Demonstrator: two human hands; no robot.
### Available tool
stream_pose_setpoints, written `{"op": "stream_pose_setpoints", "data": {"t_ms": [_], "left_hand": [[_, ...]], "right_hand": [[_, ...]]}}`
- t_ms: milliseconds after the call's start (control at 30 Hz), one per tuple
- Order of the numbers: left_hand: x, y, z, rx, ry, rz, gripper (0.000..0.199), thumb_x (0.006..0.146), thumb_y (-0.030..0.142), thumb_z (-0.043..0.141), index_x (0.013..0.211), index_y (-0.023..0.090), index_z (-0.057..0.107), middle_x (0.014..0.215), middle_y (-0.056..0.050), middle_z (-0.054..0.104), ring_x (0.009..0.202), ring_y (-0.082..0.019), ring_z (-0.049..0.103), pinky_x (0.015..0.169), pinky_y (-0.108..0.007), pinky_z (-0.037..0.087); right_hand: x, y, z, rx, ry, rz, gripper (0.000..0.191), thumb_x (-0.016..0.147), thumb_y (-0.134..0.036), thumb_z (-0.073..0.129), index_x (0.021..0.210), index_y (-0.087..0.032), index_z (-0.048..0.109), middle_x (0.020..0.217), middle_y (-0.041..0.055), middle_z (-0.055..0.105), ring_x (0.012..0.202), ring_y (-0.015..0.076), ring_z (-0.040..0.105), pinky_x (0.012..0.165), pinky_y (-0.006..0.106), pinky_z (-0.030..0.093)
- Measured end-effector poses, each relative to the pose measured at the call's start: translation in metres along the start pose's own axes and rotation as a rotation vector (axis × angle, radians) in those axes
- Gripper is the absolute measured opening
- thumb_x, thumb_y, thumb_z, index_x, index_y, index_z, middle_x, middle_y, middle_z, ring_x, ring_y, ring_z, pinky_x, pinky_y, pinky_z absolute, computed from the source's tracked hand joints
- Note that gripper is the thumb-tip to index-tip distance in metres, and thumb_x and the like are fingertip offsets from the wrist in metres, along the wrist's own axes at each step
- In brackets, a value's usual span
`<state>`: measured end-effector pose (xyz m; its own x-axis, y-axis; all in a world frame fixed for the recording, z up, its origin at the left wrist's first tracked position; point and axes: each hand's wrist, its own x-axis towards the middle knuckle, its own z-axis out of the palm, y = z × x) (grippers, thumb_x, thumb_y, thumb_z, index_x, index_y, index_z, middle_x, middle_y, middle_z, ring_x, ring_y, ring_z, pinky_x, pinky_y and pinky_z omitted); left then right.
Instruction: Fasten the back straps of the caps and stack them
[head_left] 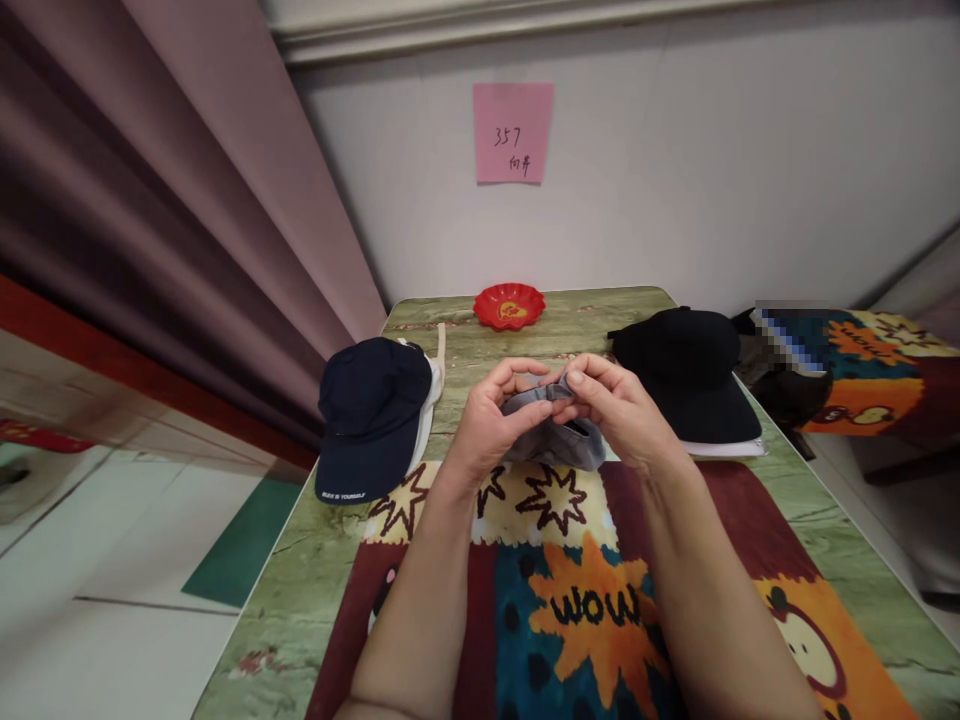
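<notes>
On the green wood-grain tabletop (292, 590): a patterned, multicoloured mat (517, 640) is lying beneath the bare forearms (427, 590).
Forearms: both are reaching forward and converging, wrists rising above the mat.
Left hand (491, 410): thumb and fingers are pinching one side of a soft grey fabric cap (547, 445).
Right hand (615, 405): thumb and curled fingertips are gripping its strap-like edge opposite, probably for steadiness between two pinches.
Grey cap: it is sitting by the mat's far edge; from where I'm standing, I can't tell whether it is touching the table.
Side caps: a navy cloth cap with white brim lettering (371, 395) is resting left, a plain black cloth cap (686, 365) right, seemingly giving the arms room.
Far end: a red scalloped dish (487, 308) is standing near the pale wall (712, 150), apparently out of the hands' way.
</notes>
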<state>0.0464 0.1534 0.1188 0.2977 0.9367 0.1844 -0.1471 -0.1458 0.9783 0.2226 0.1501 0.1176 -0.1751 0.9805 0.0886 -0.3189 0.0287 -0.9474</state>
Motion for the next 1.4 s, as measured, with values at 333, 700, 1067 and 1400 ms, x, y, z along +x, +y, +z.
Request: {"op": "stream_pose_setpoints", "data": {"t_ms": [333, 700, 1067, 1400], "left_hand": [[0.005, -0.005, -0.005, 0.362, 0.079, 0.248, 0.018, 0.085, 0.02, 0.07, 0.103, 0.021, 0.074, 0.105, -0.005, 0.076, 0.098, -0.019, 0.07, 0.09, -0.032, 0.054], [0.0, 0.006, 0.002, 0.77, 0.175, 0.549, 0.018, 0.084, 0.013, 0.071, 0.1, 0.022, 0.071, 0.1, -0.004, 0.073, 0.098, -0.02, 0.066, 0.093, -0.036, 0.05], [0.002, 0.002, 0.006, 0.526, 0.214, 0.466, 0.011, 0.083, 0.015, 0.072, 0.092, 0.021, 0.072, 0.098, -0.004, 0.071, 0.097, -0.018, 0.067, 0.092, -0.033, 0.052], [0.003, -0.005, 0.01, 0.296, 0.225, 0.326, 0.013, 0.083, 0.024, 0.075, 0.095, 0.02, 0.077, 0.104, -0.007, 0.073, 0.102, -0.02, 0.068, 0.097, -0.035, 0.053]], "right_hand": [[0.004, 0.0, 0.0, 0.05, 0.083, 0.007, 0.041, 0.077, -0.051, 0.084, 0.084, -0.02, 0.057, 0.071, -0.0023, 0.068, 0.065, 0.0143, 0.074, 0.061, 0.022, 0.062], [0.001, -0.003, 0.012, 0.077, 0.16, -0.009, 0.042, 0.07, -0.05, 0.088, 0.081, -0.019, 0.063, 0.068, -0.0019, 0.069, 0.055, 0.0107, 0.069, 0.052, 0.018, 0.058], [0.0, -0.004, 0.015, 0.105, 0.149, 0.005, 0.04, 0.072, -0.049, 0.088, 0.082, -0.019, 0.063, 0.065, -0.0029, 0.069, 0.055, 0.01, 0.068, 0.054, 0.018, 0.058], [-0.002, -0.005, 0.018, 0.092, 0.17, 0.001, 0.039, 0.071, -0.046, 0.088, 0.08, -0.019, 0.062, 0.067, -0.0034, 0.067, 0.057, 0.0102, 0.068, 0.056, 0.019, 0.059]]}}
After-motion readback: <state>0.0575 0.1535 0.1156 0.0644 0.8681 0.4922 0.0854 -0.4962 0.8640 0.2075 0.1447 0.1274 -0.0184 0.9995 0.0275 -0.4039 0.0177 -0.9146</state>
